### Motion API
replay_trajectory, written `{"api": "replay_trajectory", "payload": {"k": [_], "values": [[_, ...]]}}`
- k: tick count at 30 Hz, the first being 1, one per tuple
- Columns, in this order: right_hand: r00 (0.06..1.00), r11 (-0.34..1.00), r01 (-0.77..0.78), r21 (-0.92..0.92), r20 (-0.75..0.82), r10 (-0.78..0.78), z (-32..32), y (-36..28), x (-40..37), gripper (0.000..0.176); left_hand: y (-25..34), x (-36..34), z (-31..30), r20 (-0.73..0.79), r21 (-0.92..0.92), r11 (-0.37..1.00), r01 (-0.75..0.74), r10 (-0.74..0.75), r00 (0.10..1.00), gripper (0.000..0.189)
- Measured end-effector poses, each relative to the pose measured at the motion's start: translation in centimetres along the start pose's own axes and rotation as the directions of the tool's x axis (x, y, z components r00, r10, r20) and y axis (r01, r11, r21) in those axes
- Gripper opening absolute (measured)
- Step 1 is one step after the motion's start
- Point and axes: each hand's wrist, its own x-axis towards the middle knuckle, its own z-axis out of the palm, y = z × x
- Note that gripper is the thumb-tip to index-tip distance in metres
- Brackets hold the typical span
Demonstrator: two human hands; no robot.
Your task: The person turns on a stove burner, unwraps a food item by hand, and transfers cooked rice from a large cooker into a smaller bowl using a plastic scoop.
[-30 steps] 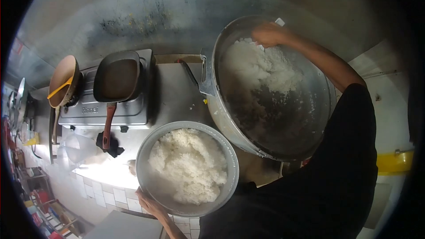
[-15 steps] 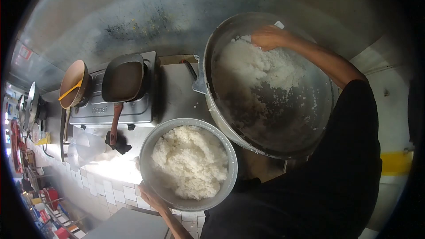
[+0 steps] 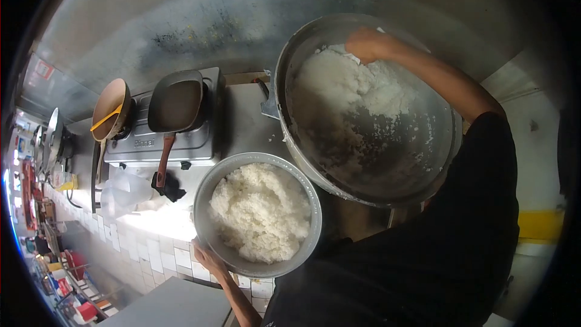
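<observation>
My right hand (image 3: pixel 367 46) is closed inside the large metal pot (image 3: pixel 327 189), at the top of the white rice (image 3: pixel 339 85). It grips a white utensil, of which only small parts show beside the fingers. Loose grains cling to the pot's floor and lower wall. Nearer my body, the smaller round metal pot (image 3: pixel 204 230) holds a big heap of rice (image 3: pixel 260 212). My left hand (image 3: pixel 209 258) holds that pot by its lower left rim, with the fingers partly hidden beneath the edge.
Left of the pots is a gas stove (image 3: pixel 145 145) bearing a square dark pan (image 3: pixel 175 106) and a round pan (image 3: pixel 112 98) with a yellow utensil. A clear plastic container (image 3: pixel 124 192) and a black cloth (image 3: pixel 170 189) lie before it. A grey surface (image 3: pixel 172 307) is at the bottom.
The view has shifted slightly, so the stove and pans appear further right. My right hand remains at the rice, and my left hand still holds the smaller pot.
</observation>
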Motion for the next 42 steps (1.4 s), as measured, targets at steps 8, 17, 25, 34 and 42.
{"api": "replay_trajectory", "payload": {"k": [8,17,25,34,42], "values": [[0.975,0.974,-0.214,-0.073,-0.075,0.209,-6.9,0.3,-4.9,0.014,0.0,0.3,0.3,0.039,0.014,0.997,-0.08,0.079,0.996,0.048],[0.956,0.967,-0.1,-0.235,-0.293,0.028,-9.9,2.8,-6.5,0.014,-0.7,0.1,-0.1,0.031,0.056,0.996,-0.066,0.064,0.997,0.052],[0.954,0.947,0.091,-0.308,-0.247,-0.172,-3.3,2.1,-1.1,0.009,0.5,0.3,0.6,0.049,0.018,0.998,-0.057,0.056,0.997,0.048],[0.969,0.958,0.212,-0.195,-0.082,-0.231,-5.1,1.2,2.8,0.009,2.1,-0.1,1.4,-0.016,0.053,0.999,0.01,-0.009,1.0,0.047],[0.949,0.937,0.259,-0.236,-0.119,-0.292,-2.7,0.7,5.8,0.01,0.9,0.0,1.3,-0.077,0.045,0.999,-0.007,0.01,0.997,0.043]]}}
